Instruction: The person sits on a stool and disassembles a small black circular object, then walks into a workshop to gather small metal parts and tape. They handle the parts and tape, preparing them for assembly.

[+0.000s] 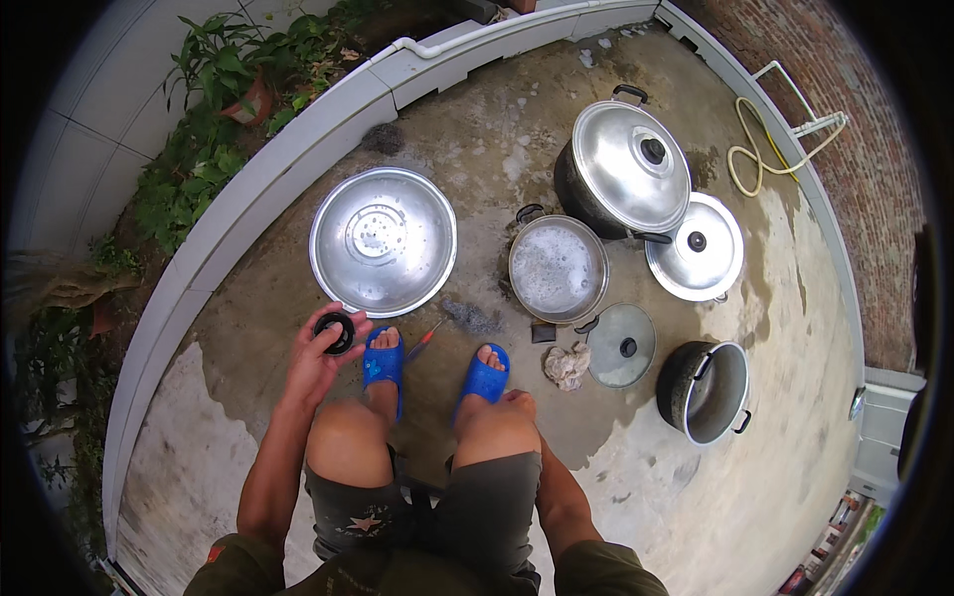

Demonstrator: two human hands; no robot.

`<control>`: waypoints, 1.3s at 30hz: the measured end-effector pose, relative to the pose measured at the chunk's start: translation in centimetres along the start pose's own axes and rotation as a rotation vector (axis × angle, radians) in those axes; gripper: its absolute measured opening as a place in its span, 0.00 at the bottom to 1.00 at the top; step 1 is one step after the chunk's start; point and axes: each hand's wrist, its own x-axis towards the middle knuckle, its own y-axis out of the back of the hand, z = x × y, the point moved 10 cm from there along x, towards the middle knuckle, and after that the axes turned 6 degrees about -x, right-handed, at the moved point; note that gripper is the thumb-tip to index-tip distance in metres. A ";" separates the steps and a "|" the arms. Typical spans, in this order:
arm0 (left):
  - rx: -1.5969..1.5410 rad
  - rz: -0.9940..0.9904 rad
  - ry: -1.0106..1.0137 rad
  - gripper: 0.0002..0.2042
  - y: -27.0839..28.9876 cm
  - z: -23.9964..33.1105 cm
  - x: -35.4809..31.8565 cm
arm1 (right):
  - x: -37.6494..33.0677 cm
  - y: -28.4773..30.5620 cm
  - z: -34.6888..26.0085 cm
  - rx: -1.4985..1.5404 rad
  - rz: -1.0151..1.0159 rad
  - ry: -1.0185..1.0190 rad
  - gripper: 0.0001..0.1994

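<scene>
No lettering or number can be clearly made out, though a star-shaped emblem [365,523] is borne by the dark shorts [497,502], a small red patch [216,553] is seen on the left sleeve [240,570], and faint marks [348,574], too blurred to be read, are shown on the shirt front [409,572].

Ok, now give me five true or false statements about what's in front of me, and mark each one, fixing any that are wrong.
1. The left hand holds a round black part. True.
2. The slippers are red. False: they are blue.
3. The glass lid lies beside the crumpled cloth. True.
4. The right hand holds the glass lid. False: it is by the right knee.
5. The big pot has a metal lid on top. True.
</scene>
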 end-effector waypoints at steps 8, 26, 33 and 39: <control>-0.218 0.150 -0.104 0.19 7.7 1.5 -7.4 | -2.9 -0.7 0.1 0.100 -0.048 0.038 0.12; -0.200 0.397 -0.291 0.22 23.0 1.7 -23.2 | -10.6 4.1 -2.9 0.190 0.000 0.260 0.15; -0.079 0.359 -0.246 0.29 20.7 1.5 -22.5 | -11.4 0.8 5.4 0.088 0.006 -0.016 0.14; 0.017 0.316 -0.207 0.27 19.9 2.6 -19.9 | -9.5 -4.8 11.3 0.091 -0.019 -0.097 0.14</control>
